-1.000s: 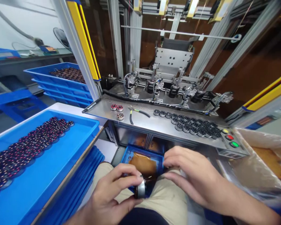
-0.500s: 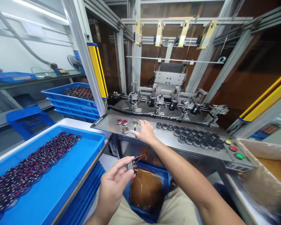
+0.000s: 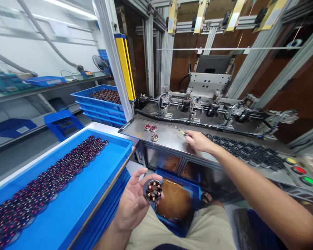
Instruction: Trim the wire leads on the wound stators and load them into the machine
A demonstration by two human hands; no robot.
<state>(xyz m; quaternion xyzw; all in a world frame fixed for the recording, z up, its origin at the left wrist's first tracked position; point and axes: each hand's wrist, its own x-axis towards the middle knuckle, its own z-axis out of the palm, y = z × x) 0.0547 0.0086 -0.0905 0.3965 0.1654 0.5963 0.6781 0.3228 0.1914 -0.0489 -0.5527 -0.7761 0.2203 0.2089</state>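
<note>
Between the thumb and fingers of my left hand (image 3: pixel 135 198), a round motor stator (image 3: pixel 153 190) is held up, its copper windings facing me. My right hand (image 3: pixel 199 140) is over the metal worktop and closed on the handles of small pliers (image 3: pixel 182 132); blur hides their exact kind. To the left of the pliers lies a copper-wound stator (image 3: pixel 154 138) with a loose wire end. Two red-topped stators (image 3: pixel 150 128) sit just behind it. Right of my hand, many dark unwound stator cores (image 3: pixel 245 149) stand in rows, partly behind my forearm.
A blue tray (image 3: pixel 112 156) with rows of wound stators is at my left. Stacked blue crates (image 3: pixel 99 109) stand behind it. Winding machine fixtures (image 3: pixel 212 109) line the back of the worktop. Push buttons (image 3: pixel 299 169) are at right, and a blue bin (image 3: pixel 195 189) is below.
My right hand has closed on the pliers and shifted them to the right. My left hand has turned its stator face towards me. The view has swung left and closer.
</note>
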